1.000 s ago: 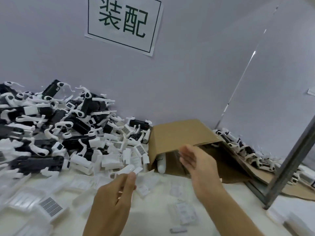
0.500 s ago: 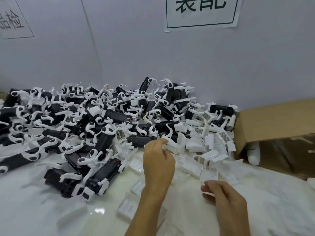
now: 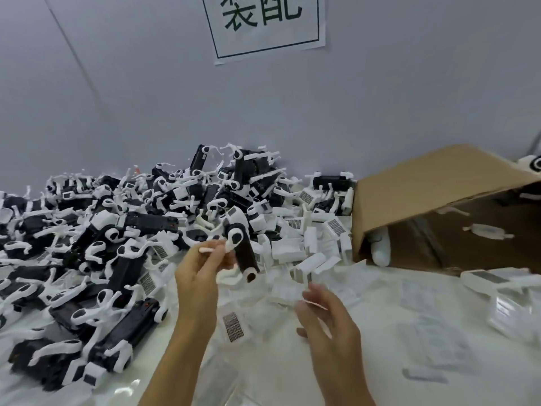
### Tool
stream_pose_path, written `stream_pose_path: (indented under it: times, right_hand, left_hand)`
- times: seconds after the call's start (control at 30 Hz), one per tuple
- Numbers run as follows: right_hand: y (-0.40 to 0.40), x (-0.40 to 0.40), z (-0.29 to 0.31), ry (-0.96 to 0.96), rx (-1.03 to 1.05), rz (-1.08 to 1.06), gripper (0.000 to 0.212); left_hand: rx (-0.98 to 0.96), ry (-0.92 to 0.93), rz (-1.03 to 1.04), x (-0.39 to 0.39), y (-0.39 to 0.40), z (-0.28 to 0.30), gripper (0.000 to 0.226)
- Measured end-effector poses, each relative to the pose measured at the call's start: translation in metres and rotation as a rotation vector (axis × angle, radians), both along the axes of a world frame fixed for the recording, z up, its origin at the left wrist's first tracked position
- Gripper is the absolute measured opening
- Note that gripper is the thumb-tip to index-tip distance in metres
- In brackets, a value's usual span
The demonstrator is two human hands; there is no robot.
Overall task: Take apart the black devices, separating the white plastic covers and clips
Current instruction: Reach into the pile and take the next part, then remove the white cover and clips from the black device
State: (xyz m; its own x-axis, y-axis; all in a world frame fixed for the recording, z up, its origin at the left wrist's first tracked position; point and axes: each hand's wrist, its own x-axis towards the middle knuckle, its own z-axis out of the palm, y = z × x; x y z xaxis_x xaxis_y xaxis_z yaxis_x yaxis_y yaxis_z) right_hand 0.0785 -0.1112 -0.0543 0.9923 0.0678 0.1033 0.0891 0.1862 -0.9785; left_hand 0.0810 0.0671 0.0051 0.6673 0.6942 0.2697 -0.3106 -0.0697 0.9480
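Now lifted clear of the pile point(image 3: 123, 230) — 1 black device point(image 3: 243, 244), pinched by its white clip in the left hand point(image 3: 202, 271), where 0.5 s ago only reaching. Right hand point(image 3: 325, 315) just beside and below, fingers loosely spread, seemingly empty — blur hides the tips. Ready for stripping cover and clip.

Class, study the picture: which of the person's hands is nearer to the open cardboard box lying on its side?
Right. The right hand hovers over the table, below and left of the cardboard box. The left hand is farther left, holding a black device by the pile.
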Motion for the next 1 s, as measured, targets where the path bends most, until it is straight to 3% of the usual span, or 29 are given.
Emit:
stream_pose_path:
  times: [0.07,0.13,0.2,0.3,0.37,0.5,0.63,0.83,1.0]
  right_hand:
    - [-0.004,-0.001,0.005,-0.090,-0.014,0.037,0.066]
    - [-0.011,-0.004,0.011,-0.167,-0.034,0.056,0.093]
    - [-0.017,-0.007,0.010,-0.225,-0.054,0.073,0.093]
    - [-0.021,-0.011,0.007,-0.293,-0.044,0.074,0.071]
    - [-0.023,-0.010,0.008,-0.332,-0.069,0.059,0.062]
    - [-0.029,-0.007,0.011,-0.451,-0.226,0.037,0.065]
    - [-0.025,-0.007,0.013,-0.398,-0.332,0.025,0.078]
    - [-0.027,-0.003,0.014,-0.330,-0.298,-0.019,0.062]
    - [-0.024,-0.008,0.016,-0.309,-0.343,0.057,0.079]
  left_hand:
    - [-0.454,-0.117,-0.294,-0.008,-0.028,0.009,0.005]
    - [-0.650,-0.061,-0.489,-0.014,-0.055,0.006,0.011]
    - [-0.640,0.037,-0.508,-0.017,-0.075,-0.005,0.013]
    - [-0.777,0.053,-0.550,-0.026,-0.092,-0.011,0.034]
    - [-0.687,0.084,-0.604,-0.027,-0.092,-0.016,0.045]
    - [-0.467,0.151,-0.690,-0.026,-0.088,-0.021,0.043]
    - [-0.459,0.152,-0.625,-0.024,-0.083,-0.021,0.046]
    - [-0.297,0.192,-0.593,-0.026,-0.079,-0.019,0.044]
    - [-0.189,0.196,-0.560,-0.027,-0.078,-0.019,0.042]
